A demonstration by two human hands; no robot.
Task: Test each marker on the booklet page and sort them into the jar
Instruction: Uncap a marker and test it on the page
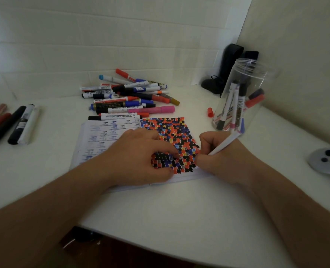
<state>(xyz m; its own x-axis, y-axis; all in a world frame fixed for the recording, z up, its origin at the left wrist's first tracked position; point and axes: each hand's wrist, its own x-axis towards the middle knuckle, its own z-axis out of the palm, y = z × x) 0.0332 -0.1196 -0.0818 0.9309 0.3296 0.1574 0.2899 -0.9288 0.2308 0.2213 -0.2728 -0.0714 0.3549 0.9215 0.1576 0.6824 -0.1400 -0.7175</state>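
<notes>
Testing step: right hand [216,151] pinches a white marker [225,143] over the booklet page [171,132]; left hand [139,155] presses flat. Next judged: the jar [243,97], upper right.

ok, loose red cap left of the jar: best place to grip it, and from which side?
Pinch the red cap across its short round body, coming from above. It lies alone on the white table, so both flanks are free. The clear jar stands close on its right, so set the fingers on its near and far sides rather than left-right.

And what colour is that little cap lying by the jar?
Red-orange cap, seen in the head view beside the jar.
</notes>
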